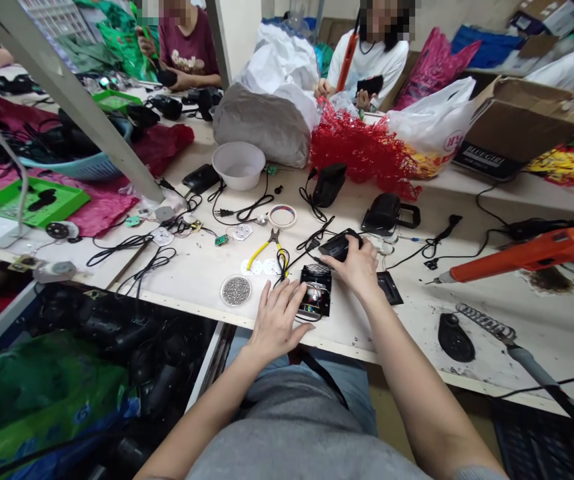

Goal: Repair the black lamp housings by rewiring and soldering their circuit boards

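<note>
An open black device housing lies near the table's front edge, with wires and a shiny part inside. My left hand rests palm down at its left side, fingers stretched out and fingertips touching the housing. Just behind it, my right hand grips a black plastic cover between thumb and fingers. A flat black frame lies to the right, under my right wrist. Left of the housing are yellow-handled cutters and a round dish of small screws.
An orange electric screwdriver hangs at the right, above a soldering iron. Behind stand a white bowl, a tape roll and black housings with cords. A metal post crosses the left. Two people work across the table.
</note>
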The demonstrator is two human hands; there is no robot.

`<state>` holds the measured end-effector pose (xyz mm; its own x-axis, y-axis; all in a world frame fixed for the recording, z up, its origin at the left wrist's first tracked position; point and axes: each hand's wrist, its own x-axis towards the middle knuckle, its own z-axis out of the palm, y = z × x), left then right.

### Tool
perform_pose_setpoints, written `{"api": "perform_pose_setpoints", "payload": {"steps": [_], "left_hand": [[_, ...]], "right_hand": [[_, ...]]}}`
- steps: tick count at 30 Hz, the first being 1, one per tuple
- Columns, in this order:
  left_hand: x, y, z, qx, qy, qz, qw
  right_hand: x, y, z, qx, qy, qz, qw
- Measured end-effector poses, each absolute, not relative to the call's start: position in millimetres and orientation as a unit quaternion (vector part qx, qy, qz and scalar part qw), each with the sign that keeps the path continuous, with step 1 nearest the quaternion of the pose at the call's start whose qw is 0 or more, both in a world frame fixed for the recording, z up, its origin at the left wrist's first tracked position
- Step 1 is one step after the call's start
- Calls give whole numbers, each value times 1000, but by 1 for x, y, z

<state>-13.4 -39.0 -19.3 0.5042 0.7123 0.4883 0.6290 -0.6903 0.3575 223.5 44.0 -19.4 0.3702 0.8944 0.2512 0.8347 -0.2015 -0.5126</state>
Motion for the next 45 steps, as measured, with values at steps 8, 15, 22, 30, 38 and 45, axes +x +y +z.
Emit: {"api": "perform_pose_setpoints", "payload": {"steps": [8,15,22,30,38,45], "left_hand": [[-15,-47,-25,818,432,367,95],[-13,-48,-26,788,439,415,121],[-11,-48,-23,771,440,439,141],[-2,-65,-18,804,385,447,75],[-6,-57,-16,742,439,495,109],[-11,-53,-11,728,455,500,110]], "right_hand": [[224,60,-22,-793,-533,76,286],[243,30,25,-732,-609,-1,305],[227,-30,61,-555,-785,104,255],[236,-22,46,-618,-728,61,291],[216,-36,53,-554,-784,95,263],[230,-19,52,-608,-734,44,301]]}}
